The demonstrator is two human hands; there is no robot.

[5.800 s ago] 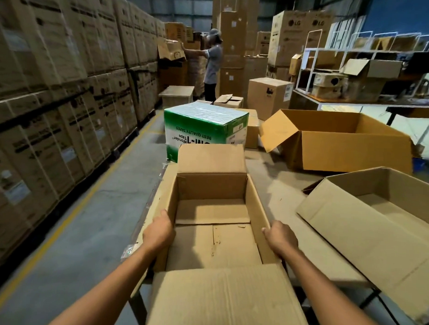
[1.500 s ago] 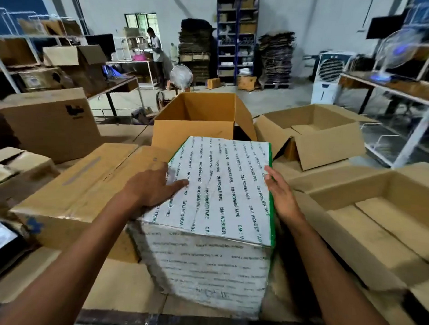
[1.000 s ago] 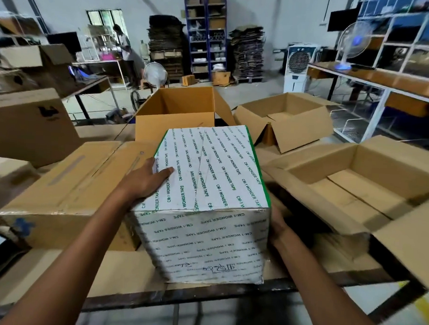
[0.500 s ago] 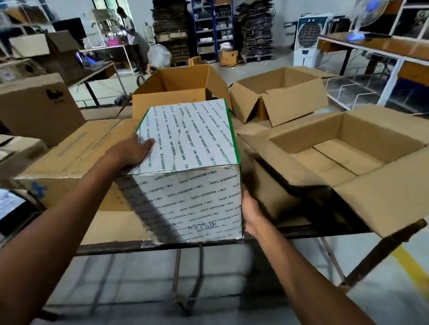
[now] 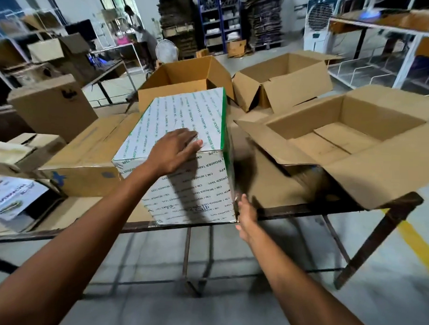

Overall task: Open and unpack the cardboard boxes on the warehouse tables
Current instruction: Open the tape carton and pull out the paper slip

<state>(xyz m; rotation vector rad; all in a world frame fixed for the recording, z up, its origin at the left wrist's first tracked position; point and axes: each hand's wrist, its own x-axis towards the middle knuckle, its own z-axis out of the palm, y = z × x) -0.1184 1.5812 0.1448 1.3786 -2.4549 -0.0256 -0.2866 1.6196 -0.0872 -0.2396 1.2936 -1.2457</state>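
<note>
The taped box (image 5: 186, 112) stands at the front edge of the worktop (image 5: 304, 209). The left hand (image 5: 175, 151) presses flat on top, apparently steadying it; the right hand (image 5: 247, 213), fingers straight, braces its lower right corner.

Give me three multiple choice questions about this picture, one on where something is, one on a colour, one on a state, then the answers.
1. Where does the left hand rest?
A. On top of the white printed box
B. Inside an open carton
C. On the floor
2. What colour is the edge strip along that box's right side?
A. Red
B. Green
C. Blue
3. The big brown carton at the right is
A. taped shut
B. open, its bottom showing
C. crushed flat
Answers: 1 A, the palm lies flat on the box's top; 2 B, the strip is plainly green; 3 B, its flaps are spread and the inside bottom is bare.
</note>
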